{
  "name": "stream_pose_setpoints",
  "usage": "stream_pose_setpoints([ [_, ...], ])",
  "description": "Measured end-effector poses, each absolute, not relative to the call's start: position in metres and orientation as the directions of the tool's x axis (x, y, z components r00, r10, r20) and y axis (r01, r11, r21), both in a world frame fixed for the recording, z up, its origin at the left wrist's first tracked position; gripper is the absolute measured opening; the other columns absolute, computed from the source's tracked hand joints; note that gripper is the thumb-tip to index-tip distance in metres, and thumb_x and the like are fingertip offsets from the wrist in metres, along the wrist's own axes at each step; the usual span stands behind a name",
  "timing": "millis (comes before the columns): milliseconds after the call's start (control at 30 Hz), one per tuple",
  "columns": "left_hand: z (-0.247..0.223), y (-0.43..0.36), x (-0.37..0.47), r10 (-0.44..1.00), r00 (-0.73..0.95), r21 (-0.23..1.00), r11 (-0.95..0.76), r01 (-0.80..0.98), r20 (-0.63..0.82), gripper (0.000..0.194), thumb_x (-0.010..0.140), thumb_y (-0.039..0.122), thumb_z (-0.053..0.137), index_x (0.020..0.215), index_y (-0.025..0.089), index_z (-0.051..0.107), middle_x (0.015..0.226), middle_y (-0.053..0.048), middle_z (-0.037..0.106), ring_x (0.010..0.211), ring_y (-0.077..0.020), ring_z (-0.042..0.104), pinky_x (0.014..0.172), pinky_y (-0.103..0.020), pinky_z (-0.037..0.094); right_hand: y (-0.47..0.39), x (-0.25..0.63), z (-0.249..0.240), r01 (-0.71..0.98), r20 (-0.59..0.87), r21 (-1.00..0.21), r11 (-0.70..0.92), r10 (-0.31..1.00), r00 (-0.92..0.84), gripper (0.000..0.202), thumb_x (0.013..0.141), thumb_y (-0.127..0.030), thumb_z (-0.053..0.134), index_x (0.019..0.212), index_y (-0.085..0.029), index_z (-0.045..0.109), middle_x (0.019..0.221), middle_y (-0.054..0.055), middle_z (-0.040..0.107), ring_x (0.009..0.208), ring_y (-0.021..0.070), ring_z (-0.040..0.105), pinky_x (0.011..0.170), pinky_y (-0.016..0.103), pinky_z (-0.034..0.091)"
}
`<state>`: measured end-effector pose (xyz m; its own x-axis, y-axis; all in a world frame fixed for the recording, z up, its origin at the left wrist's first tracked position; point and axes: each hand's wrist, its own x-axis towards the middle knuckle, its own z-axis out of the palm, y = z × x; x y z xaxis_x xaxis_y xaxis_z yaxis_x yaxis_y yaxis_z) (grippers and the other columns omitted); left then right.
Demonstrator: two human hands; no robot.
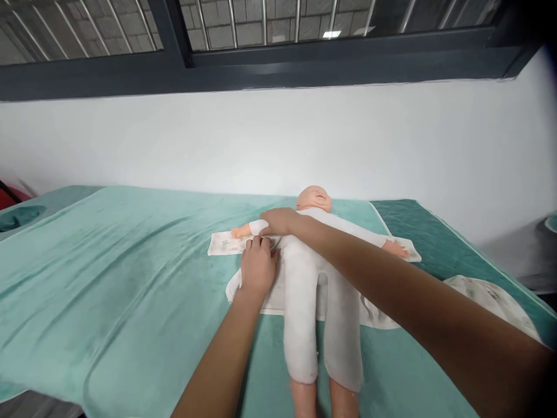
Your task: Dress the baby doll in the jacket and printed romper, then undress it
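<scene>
The person's left forearm (221, 348), toward seven o'clock, was bare and tapered to a narrow wrist below an ungloved left hand (259, 264). Toward four o'clock, the right forearm (383, 284) was bare too, broad at the view's edge and slimmer near the ungloved right hand (279, 220).

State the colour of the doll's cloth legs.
White; the cloth legs show best in the head view.

The doll's head (314, 198) looks smooth plastic, its body (300, 302) matt cloth.

One doll (300, 284), two hands (257, 270) (281, 220); two patterned cloths (225, 244) (494, 299)
</scene>
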<state>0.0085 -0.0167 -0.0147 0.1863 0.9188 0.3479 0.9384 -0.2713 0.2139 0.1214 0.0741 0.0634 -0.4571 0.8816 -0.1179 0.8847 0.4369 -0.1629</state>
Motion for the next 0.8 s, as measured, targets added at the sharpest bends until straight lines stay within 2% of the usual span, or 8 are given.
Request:
stream_pose_setpoints([
  [100, -0.017, -0.001, 0.006, 0.931, 0.158, 0.290, -0.258, 0.922, 0.328, 0.023, 0.092, 0.029, 0.048, 0.105, 0.019, 0.065, 0.106, -0.013, 0.063, 0.104, -0.0295, 0.055, 0.079, -0.037, 0.045, 0.068, 0.144, 0.071, 0.885, -0.064, -0.202, 0.420, 0.896, -0.439, 0.040, 0.087, -0.058, 0.052, 0.110, -0.026, 0.059, 0.107, 0.008, 0.070, 0.091, 0.0283, 0.065, 0.072, 0.036, 0.044],
  [167, -0.017, 0.010, 0.002, 0.946, 0.066, 0.503, -0.227, 0.834, 0.318, 0.022, 0.092, 0.031, 0.048, 0.096, 0.020, 0.067, 0.094, -0.010, 0.065, 0.094, -0.0269, 0.058, 0.075, -0.035, 0.042, 0.060, 0.157, 0.076, 0.881, -0.046, -0.242, 0.406, 0.902, -0.428, 0.042, 0.086, -0.061, 0.052, 0.109, -0.027, 0.059, 0.102, 0.006, 0.070, 0.085, 0.0268, 0.065, 0.069, 0.034, 0.042],
  [233, -0.018, 0.019, -0.004, 0.959, -0.082, 0.780, -0.169, 0.603, 0.271, 0.020, 0.087, 0.034, 0.055, 0.083, 0.019, 0.068, 0.079, -0.006, 0.065, 0.082, -0.0237, 0.058, 0.074, -0.033, 0.040, 0.051, 0.167, 0.079, 0.870, -0.045, -0.282, 0.405, 0.900, -0.433, 0.040, 0.085, -0.061, 0.054, 0.105, -0.028, 0.060, 0.098, 0.004, 0.070, 0.081, 0.0251, 0.064, 0.066, 0.032, 0.040],
  [300, -0.020, 0.024, -0.012, 0.962, -0.186, 0.929, -0.124, 0.349, 0.198, 0.021, 0.081, 0.038, 0.063, 0.077, 0.018, 0.068, 0.072, -0.004, 0.064, 0.076, -0.0210, 0.057, 0.072, -0.032, 0.039, 0.042, 0.174, 0.080, 0.858, -0.047, -0.305, 0.413, 0.893, -0.447, 0.038, 0.085, -0.062, 0.054, 0.101, -0.028, 0.060, 0.096, 0.003, 0.070, 0.079, 0.0236, 0.064, 0.063, 0.031, 0.038],
  [433, -0.022, 0.027, -0.022, 0.962, -0.236, 0.988, -0.116, 0.098, 0.136, 0.025, 0.074, 0.037, 0.065, 0.087, 0.017, 0.069, 0.083, -0.003, 0.070, 0.074, -0.0172, 0.059, 0.069, -0.029, 0.043, 0.031, 0.177, 0.081, 0.862, -0.061, -0.271, 0.428, 0.886, -0.459, 0.047, 0.087, -0.069, 0.044, 0.099, -0.026, 0.059, 0.096, 0.003, 0.070, 0.080, 0.0234, 0.064, 0.061, 0.030, 0.036],
  [567, -0.022, 0.025, -0.024, 0.958, -0.269, 0.986, -0.130, -0.104, 0.098, 0.026, 0.067, 0.035, 0.069, 0.084, 0.016, 0.068, 0.080, -0.002, 0.069, 0.071, -0.0154, 0.060, 0.067, -0.028, 0.046, 0.028, 0.171, 0.079, 0.890, -0.110, -0.184, 0.416, 0.892, -0.439, 0.048, 0.089, -0.068, 0.040, 0.100, -0.025, 0.059, 0.096, 0.005, 0.071, 0.078, 0.0236, 0.063, 0.060, 0.031, 0.035],
  [667, -0.021, 0.024, -0.024, 0.949, -0.307, 0.970, -0.136, -0.202, 0.069, 0.025, 0.066, 0.035, 0.070, 0.081, 0.016, 0.067, 0.075, -0.001, 0.067, 0.068, -0.0148, 0.059, 0.067, -0.028, 0.047, 0.029, 0.168, 0.074, 0.892, -0.121, -0.166, 0.421, 0.889, -0.442, 0.046, 0.090, -0.066, 0.041, 0.100, -0.025, 0.059, 0.097, 0.005, 0.071, 0.079, 0.0235, 0.063, 0.060, 0.031, 0.035],
  [800, -0.021, 0.024, -0.025, 0.934, -0.353, 0.950, -0.155, -0.269, 0.053, 0.023, 0.066, 0.033, 0.071, 0.080, 0.015, 0.067, 0.078, -0.002, 0.067, 0.073, -0.0153, 0.061, 0.071, -0.029, 0.048, 0.030, 0.167, 0.067, 0.887, -0.093, -0.134, 0.443, 0.885, -0.456, 0.045, 0.091, -0.063, 0.041, 0.102, -0.025, 0.060, 0.099, 0.005, 0.071, 0.084, 0.0247, 0.064, 0.061, 0.031, 0.036],
])
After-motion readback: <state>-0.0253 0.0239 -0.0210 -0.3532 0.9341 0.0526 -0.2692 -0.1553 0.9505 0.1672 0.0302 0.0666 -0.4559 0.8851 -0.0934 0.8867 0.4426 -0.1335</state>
